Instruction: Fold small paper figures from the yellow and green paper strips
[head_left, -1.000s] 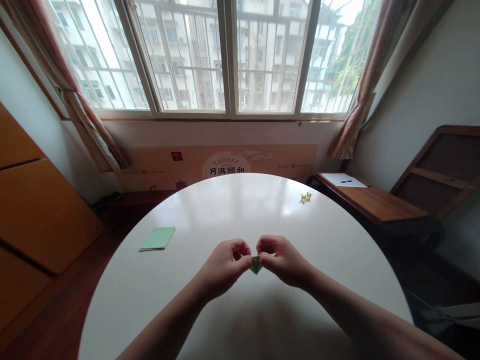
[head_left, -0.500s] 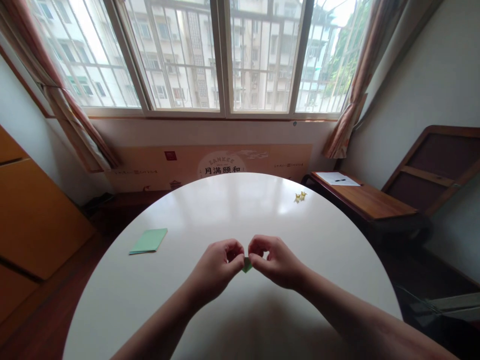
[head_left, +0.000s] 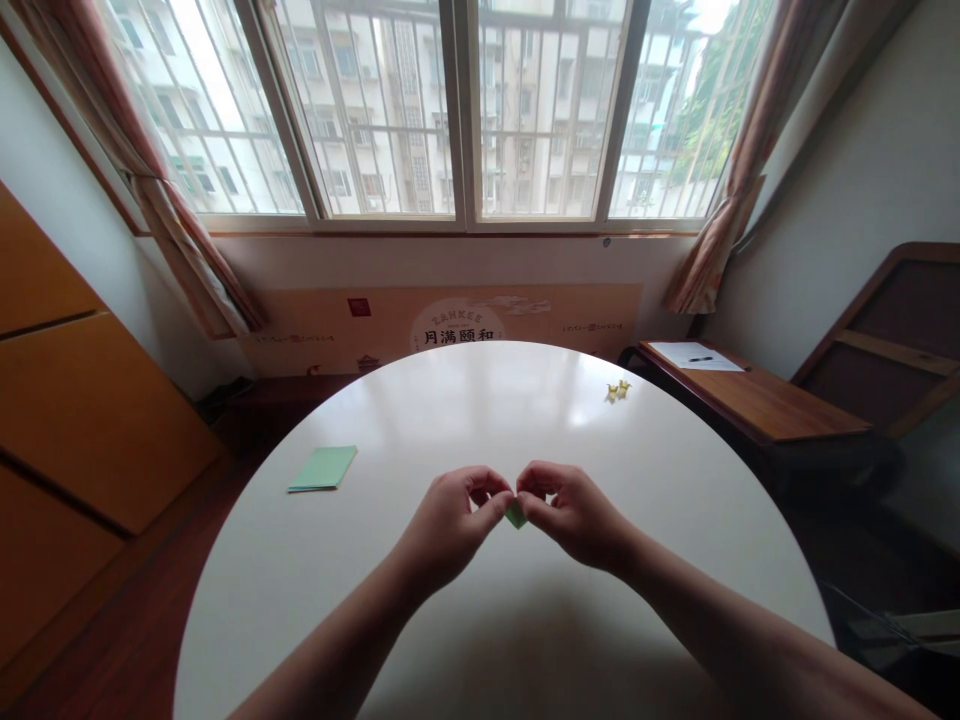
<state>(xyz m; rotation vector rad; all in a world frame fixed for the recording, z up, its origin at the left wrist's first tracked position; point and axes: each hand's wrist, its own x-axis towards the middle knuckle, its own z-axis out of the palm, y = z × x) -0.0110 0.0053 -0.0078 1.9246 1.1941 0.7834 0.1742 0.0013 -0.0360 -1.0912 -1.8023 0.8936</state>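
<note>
A small piece of folded green paper (head_left: 516,514) is pinched between my two hands, above the middle of the white table. My left hand (head_left: 466,515) is closed, thumb and forefinger on the paper's left side. From the right, my right hand (head_left: 571,510) pinches the other side in the same way, its thumb close to the left one. Only the paper's lower, pointed part shows; the fingers cover the rest.
On the round white table (head_left: 300,590) a stack of light green paper (head_left: 324,468) lies to the left. Small yellow folded figures (head_left: 618,391) stand at the back right. Beyond the edge, a wooden chair (head_left: 787,400) carries a white sheet (head_left: 694,356) and a pen (head_left: 702,359).
The whole scene has shifted right in the view as the camera turned slightly. My fingertips have come closer together over the green paper.
</note>
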